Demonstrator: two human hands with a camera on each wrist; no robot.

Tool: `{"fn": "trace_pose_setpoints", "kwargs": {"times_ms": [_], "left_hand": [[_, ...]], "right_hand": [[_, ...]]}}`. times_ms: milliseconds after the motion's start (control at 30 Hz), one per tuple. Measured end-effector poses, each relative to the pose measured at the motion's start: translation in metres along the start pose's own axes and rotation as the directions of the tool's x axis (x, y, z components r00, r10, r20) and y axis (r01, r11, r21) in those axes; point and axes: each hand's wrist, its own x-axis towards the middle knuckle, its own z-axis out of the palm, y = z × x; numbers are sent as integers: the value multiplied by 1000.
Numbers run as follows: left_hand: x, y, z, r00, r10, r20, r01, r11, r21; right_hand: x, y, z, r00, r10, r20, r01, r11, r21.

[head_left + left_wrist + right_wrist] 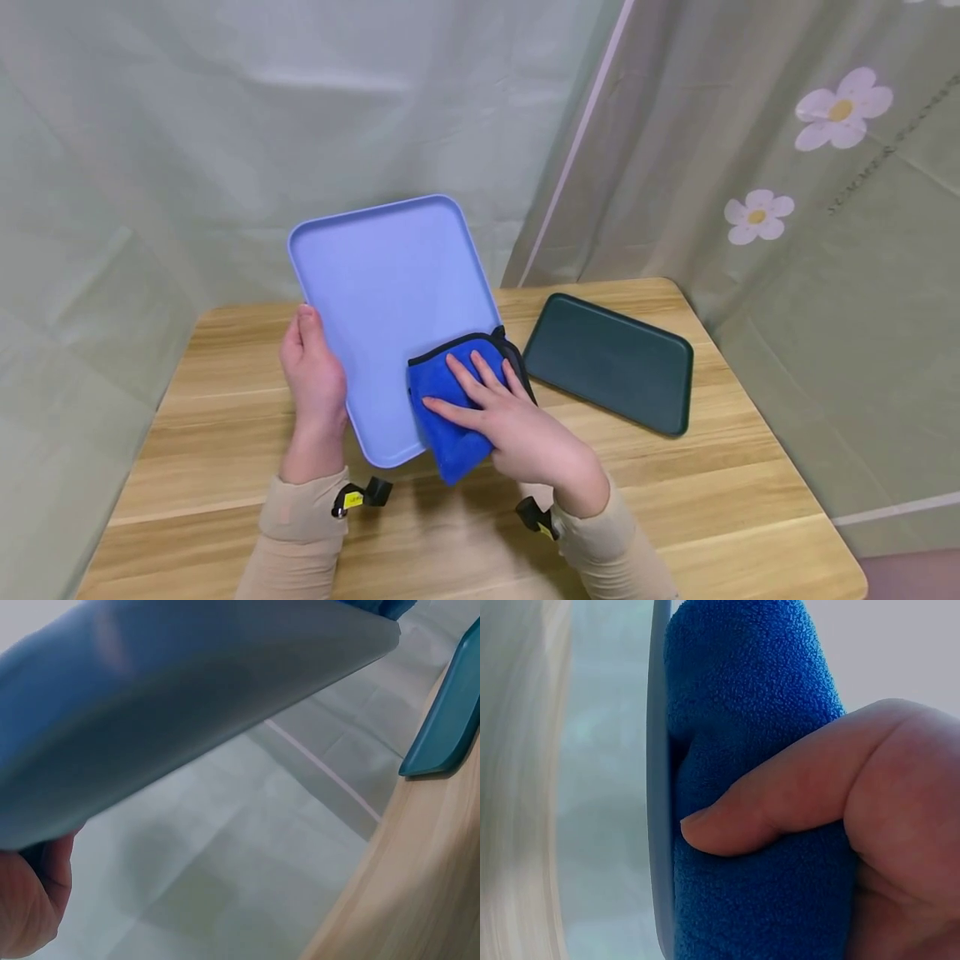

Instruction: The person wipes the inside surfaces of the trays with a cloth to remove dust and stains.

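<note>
A light blue rectangular tray (375,283) is held up above the table, tilted so that its inner face shows in the head view. My left hand (313,375) grips its left edge, thumb at the rim; the fingers behind it are mostly hidden. A blue plush cloth (450,442) with black edging lies against the tray's lower right part. My right hand (517,425) presses on this cloth with spread, straight fingers. In the right wrist view the thumb (780,787) lies across the cloth, beside the tray's thin edge (658,787).
A dark green tray (611,362) lies on the wooden table (210,433), to the right of the blue one. Pale curtains (187,150) hang behind the table and at its sides, with printed flowers on the right. Each wrist carries a small black camera.
</note>
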Motion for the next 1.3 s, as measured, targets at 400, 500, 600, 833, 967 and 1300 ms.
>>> {"fn": "trace_pose_setpoints", "kwargs": {"times_ms": [400, 500, 600, 833, 967, 1300], "left_hand": [[-1, -5, 4, 999, 32, -13, -32, 999, -13], [-2, -6, 6, 999, 40, -11, -40, 999, -9], [-3, -9, 7, 999, 36, -9, -36, 999, -19], [-3, -14, 10, 999, 45, 24, -44, 998, -42], [-3, -15, 10, 998, 49, 26, -48, 998, -39], [-5, -15, 10, 999, 43, 17, -42, 999, -30]], "right_hand": [[3, -8, 3, 998, -53, 22, 54, 998, -11], [4, -11, 5, 997, -70, 26, 71, 997, -16], [5, -13, 6, 996, -87, 26, 88, 996, -21], [7, -20, 13, 987, -157, 19, 157, 986, -53], [10, -23, 16, 984, -180, 16, 180, 982, -64], [11, -26, 19, 982, -187, 23, 189, 980, -62]]}}
